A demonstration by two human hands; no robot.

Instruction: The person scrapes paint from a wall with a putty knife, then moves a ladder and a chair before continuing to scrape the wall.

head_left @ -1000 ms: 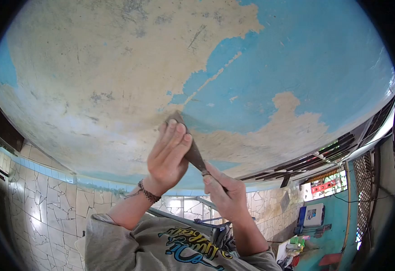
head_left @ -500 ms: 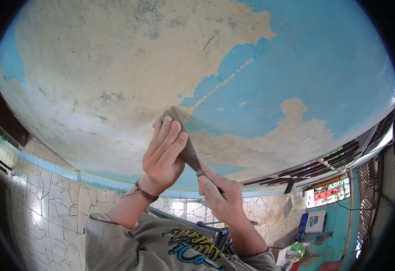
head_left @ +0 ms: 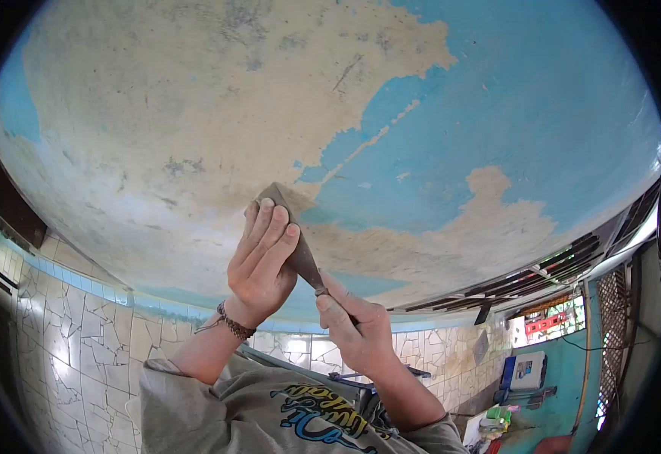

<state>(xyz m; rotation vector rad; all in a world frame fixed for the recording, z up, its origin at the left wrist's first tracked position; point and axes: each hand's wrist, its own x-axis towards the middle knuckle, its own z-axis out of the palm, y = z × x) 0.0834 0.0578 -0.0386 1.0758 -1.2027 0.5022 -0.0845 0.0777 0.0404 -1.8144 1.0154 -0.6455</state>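
A grey metal scraper (head_left: 300,253) with a broad, tapering blade lies against the painted surface (head_left: 194,121), its corner on bare beige beside the blue paint. My left hand (head_left: 261,261) is on the blade, with its fingers close together and pressed against it near the wide end. The thumb of that hand cannot be made out. Lower and to the right, my right hand (head_left: 357,325) is wrapped around the scraper's handle, which is mostly hidden in the fist. Pale dust coats the fingers of both hands.
Cracked-tile flooring (head_left: 73,348) spreads below on the left. Dark slats (head_left: 550,272) run along the right edge of the painted surface. Beyond them are a turquoise wall (head_left: 561,378), a white-and-blue box (head_left: 526,371) and a cluttered table (head_left: 489,427).
Both hands and the scraper have shifted a little to the left and slightly down across the surface. My grip looks the same.
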